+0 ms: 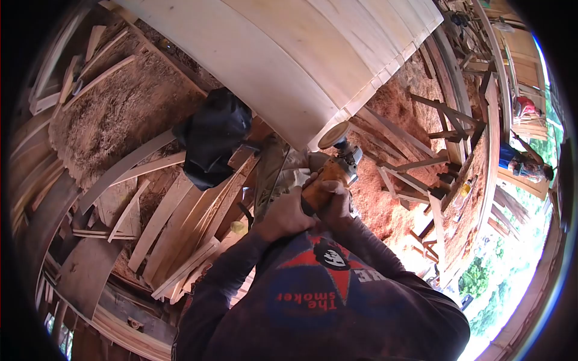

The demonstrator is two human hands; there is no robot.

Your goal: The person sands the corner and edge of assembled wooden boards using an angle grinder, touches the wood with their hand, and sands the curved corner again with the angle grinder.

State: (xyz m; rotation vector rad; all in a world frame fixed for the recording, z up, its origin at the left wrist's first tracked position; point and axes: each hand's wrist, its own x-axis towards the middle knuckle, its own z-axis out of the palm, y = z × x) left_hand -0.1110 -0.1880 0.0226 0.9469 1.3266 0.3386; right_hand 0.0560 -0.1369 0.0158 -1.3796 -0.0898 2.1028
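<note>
1. Centre of the frame: the grinder [328, 180] is held out in front of the body, its disc [333, 136] tipped up at the panel's lower corner. Whether wood is being touched by the disc cannot be told.

2. Left hand [283, 215]: the fingers are clenched around the rear of the grinder, though their tips are partly hidden.

3. Right hand [337, 204]: the grinder's body is grasped from the other side, closer to the head; not every finger can be made out.

4. Across the top, the pale panel [313, 60] is seen, narrow strips laid side by side. A gouge or chipped edge could be caused here by a tilted disc or too much pressure at the corner.

5. Kickback is the bigger worry: should the disc's rim be snagged on that edge, the grinder could be thrown towards the trousers [286, 174], close below.

6. Left of centre, a black sheet [215, 138] is draped near; if swung wide, the disc could be fouled by it.

7. Right of centre, sawdust [382, 207] is spread; footing could be lost on it, or it could be lit by sparks. Far right, another person [525, 162] is seen, well apart.
</note>
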